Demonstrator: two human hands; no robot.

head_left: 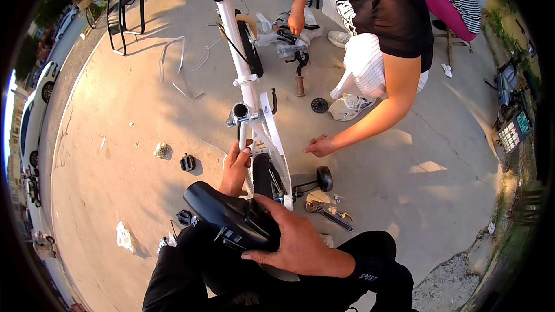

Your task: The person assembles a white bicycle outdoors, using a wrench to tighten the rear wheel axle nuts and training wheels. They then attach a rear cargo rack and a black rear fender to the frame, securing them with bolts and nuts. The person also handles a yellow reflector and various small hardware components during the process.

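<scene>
My right hand grips a black bicycle saddle from its right side, thumb underneath, above my lap. Beyond the saddle, my left hand is closed around a tube of a white bicycle frame, below the open seat tube with its clamp. The saddle partly covers my left wrist and the near end of the frame. A black rear tyre sits between the frame's stays, and a training wheel sticks out to the right of it.
A co-worker crouches at the right, one hand held out near the frame. Pedals lie at the left, an adjustable wrench at the right. Handlebars in plastic wrap lie near the co-worker. A black metal rack stands far left.
</scene>
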